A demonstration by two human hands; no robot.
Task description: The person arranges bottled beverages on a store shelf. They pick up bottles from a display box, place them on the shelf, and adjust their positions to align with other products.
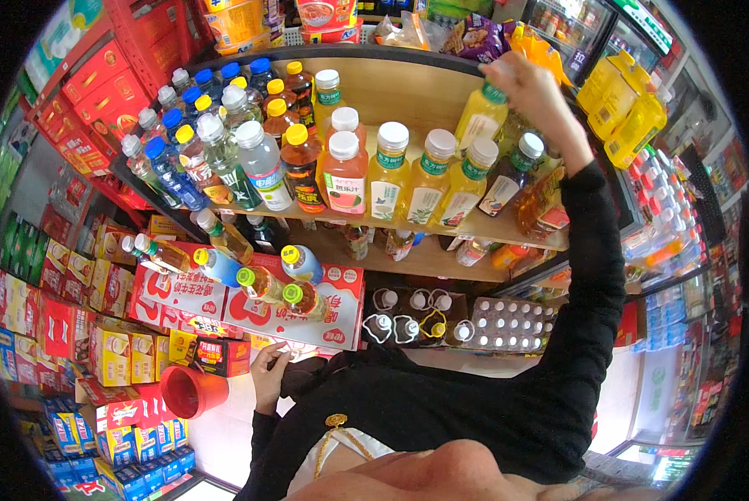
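My right hand (pixel 518 81) grips the capped neck of a yellow tea bottle (pixel 479 120) at the back right of the top shelf (pixel 405 74). The bottle leans slightly, and its lower part is behind other bottles. In front of it stand more yellow tea bottles (pixel 388 178) with white caps and green neck bands, and a dark bottle (pixel 506 181). Low by my body, my left hand (pixel 270 376) has its thumb and fingers drawn together near the red and white cartons (pixel 343 313). Whether it pinches something small and pale is unclear.
Several drinks fill the shelf's left side, including an orange-red juice bottle (pixel 345 181). Loose bottles (pixel 258 283) stand on the cartons. A red bucket (pixel 194 392) is at lower left, near stacked boxes (pixel 114 354). Shrink-wrapped bottles (pixel 512 322) sit below; yellow jugs (pixel 612 87) are at right.
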